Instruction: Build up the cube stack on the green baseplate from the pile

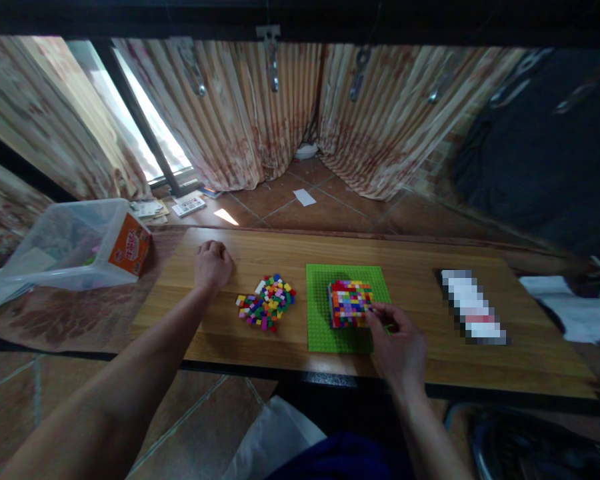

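Note:
A green baseplate (325,333) lies on a low wooden table (240,257). On it stands a block of many-coloured small bricks (349,301), several layers high. My right hand (397,347) is at the block's near right corner, fingers pinched together against it; whether a brick is between them is hidden. A loose pile of small coloured bricks (267,303) lies left of the plate. My left hand (211,263) rests on the table further left as a closed fist, apart from the pile, with nothing visible in it.
A clear plastic tub (65,243) with an orange label stands tilted on the floor to the left. A dark, blurred flat object (473,307) lies on the table's right part. Curtains and a tiled floor lie beyond; papers (187,205) are scattered there.

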### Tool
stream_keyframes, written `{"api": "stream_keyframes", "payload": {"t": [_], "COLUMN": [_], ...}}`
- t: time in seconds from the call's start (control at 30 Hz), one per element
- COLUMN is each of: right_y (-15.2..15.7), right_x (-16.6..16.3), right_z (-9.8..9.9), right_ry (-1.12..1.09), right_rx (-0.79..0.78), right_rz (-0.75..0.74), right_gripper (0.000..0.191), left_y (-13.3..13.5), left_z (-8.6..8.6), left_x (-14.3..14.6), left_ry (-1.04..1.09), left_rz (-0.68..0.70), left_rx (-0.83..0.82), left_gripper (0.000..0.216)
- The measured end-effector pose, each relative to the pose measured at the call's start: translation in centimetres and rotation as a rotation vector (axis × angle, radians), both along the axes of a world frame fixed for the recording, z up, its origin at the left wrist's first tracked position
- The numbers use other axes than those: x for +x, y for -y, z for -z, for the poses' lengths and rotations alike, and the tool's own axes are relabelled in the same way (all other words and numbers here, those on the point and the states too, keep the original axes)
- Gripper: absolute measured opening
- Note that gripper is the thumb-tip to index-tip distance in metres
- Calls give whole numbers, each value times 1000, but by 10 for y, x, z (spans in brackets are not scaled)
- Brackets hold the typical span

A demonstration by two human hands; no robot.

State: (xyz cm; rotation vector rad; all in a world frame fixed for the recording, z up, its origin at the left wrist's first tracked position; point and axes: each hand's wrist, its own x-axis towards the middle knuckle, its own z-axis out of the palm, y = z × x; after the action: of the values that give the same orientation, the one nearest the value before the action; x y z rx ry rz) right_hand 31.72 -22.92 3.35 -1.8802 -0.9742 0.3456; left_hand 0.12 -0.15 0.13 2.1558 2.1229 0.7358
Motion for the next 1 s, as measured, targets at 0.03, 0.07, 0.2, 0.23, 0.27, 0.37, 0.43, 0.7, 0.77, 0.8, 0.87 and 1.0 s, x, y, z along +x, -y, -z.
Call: {"api": "stream_keyframes", "payload": {"t": [0.03, 0.07, 0.2, 0.23, 0.27, 0.37, 0.43, 0.7, 0.77, 0.8, 0.87, 1.0], "right_y": [0, 0, -1, -2, -2, -2, -1, -1, 1, 2, 7, 18], "right_x": [0, 0, 2, 3, 4, 5, 5, 3, 3, 2, -3, -32], "right_z": [1, 1, 3, 4, 4, 5, 6, 9, 8, 7, 3, -4], "right_ry": [-1, 0, -4, -2, 2, 34, 67, 200, 187, 193, 231, 278], "right_rx": [4, 7, 6, 6, 6, 4, 10, 61, 57, 62, 90, 168], "right_rz": [-1, -3, -16, -20, -22, -32, -39, -97, -74, -54, -21, -174], "right_gripper": [35, 35, 34, 34, 34, 33, 31, 29, 30, 31, 31, 22], "left_y": [0, 0, 0, 1, 1, 1, 1, 2, 2, 2, 2, 3], "left_z": [0, 0, 0, 0, -1, -1, -1, -2, -1, 0, 1, 2], "left_x": [0, 0, 0, 1, 1, 1, 1, 2, 1, 1, 1, 2], "left_ry": [3, 6, 8, 5, 2, -7, -16, -34, -31, -30, -31, -54], "left_rz": [-2, -4, -6, -2, 3, 4, 1, 18, 23, 22, 12, 1], "left_rx": [-1, -1, -3, -4, -5, -3, 0, 9, 13, 15, 16, 11], "left_gripper": [27, 27, 28, 28, 28, 29, 29, 27, 27, 27, 27, 25]}}
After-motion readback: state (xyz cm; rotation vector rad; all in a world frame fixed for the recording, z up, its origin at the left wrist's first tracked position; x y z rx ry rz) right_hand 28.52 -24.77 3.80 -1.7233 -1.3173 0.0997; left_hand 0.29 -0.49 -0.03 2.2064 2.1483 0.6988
